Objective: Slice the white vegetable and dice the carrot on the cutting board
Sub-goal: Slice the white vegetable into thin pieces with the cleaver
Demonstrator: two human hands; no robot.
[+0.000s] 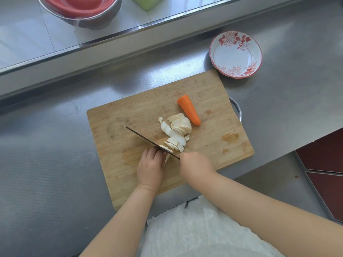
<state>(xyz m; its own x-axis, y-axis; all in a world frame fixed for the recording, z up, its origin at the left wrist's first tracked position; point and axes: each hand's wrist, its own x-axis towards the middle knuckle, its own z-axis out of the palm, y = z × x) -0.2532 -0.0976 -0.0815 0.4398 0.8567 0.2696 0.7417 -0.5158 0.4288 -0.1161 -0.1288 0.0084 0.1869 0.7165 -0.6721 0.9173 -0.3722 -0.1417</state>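
A wooden cutting board [130, 117] lies on the steel counter. A row of thin white vegetable slices [178, 130] fans across its middle. A whole carrot piece [188, 109] lies just beyond them to the right. My right hand [194, 165] grips the handle of a knife [143, 138], whose blade stands edge-down against the near end of the slices. My left hand [150, 166] has curled fingers on the last uncut bit of white vegetable [167, 157], right beside the blade; most of that piece is hidden.
A red-flowered white dish [235, 54] sits empty past the board's far right corner. A steel bowl with a red bowl inside [79, 8] stands on the raised ledge at the back left. The counter edge drops off at the right.
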